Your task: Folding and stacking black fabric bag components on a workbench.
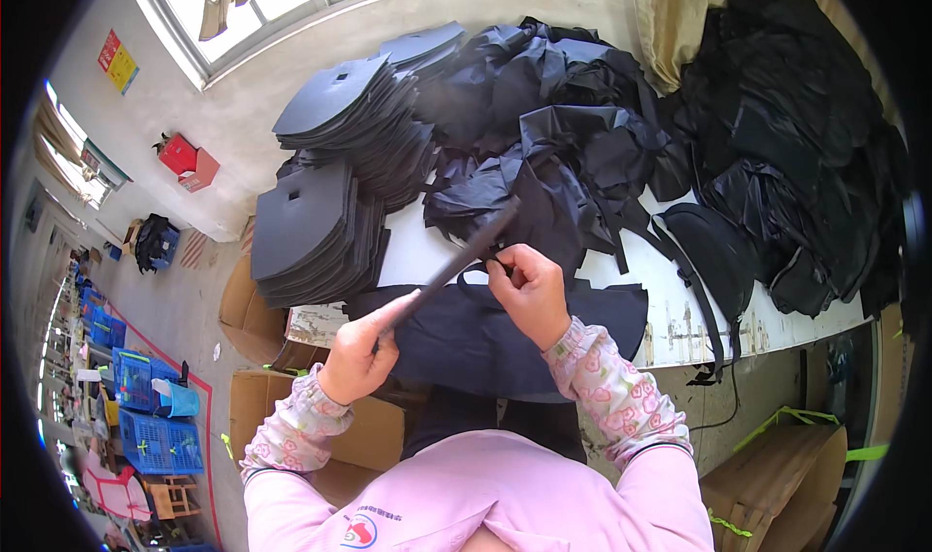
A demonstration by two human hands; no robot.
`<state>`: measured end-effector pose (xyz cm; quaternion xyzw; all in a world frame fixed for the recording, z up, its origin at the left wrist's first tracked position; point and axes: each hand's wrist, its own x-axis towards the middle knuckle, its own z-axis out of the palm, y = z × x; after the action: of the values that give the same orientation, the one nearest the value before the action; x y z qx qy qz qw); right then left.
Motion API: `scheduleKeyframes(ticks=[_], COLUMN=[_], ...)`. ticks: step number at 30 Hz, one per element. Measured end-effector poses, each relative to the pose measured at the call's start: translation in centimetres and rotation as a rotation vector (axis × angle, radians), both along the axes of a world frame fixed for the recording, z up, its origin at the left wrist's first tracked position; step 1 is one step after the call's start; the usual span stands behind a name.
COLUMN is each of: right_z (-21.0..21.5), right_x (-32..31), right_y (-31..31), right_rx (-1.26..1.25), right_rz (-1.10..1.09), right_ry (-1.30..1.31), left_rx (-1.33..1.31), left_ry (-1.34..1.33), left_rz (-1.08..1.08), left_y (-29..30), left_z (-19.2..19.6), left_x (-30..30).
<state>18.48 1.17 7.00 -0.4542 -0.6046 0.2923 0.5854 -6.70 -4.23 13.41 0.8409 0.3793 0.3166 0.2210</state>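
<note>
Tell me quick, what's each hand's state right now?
Left hand: closed on a thin, dark grey flat panel, seen edge-on.
Right hand: closed, pinching something small and black, hard to identify.

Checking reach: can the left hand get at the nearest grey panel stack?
Probably not yet: the left hand grips a dark panel, though its way to the stack looks clear.

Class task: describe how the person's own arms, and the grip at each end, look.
The left grip and right grip are ungloved. Pale sleeve covers with pink flowers run up from gathered wrist ends, dark-edged at the top, where plain pink sleeves begin.
</note>
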Motion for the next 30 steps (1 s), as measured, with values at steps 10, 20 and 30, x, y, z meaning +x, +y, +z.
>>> scheduleKeyframes(ticks=[10,20,30], right_z=[-2.4,0.3,1.7], right_x=[0.1,4.6,7.3], right_y=[0.4,-0.9,0.7], right_rx=[0.052,-0.834,-0.729], right_rz=[0.483,1.221,1.076], right_ry=[0.061,0.489,-0.067], left_rx=[-0.283,0.339,0.197], left_ry=[-0.187,-0.050,-0.086], left_rz=[-0.172,-0.076,-0.197], left_y=[3.0,4.5,5.5], left_z=[-1.1,-2.0,-1.5], left_x=[2.2,6.7,6.0])
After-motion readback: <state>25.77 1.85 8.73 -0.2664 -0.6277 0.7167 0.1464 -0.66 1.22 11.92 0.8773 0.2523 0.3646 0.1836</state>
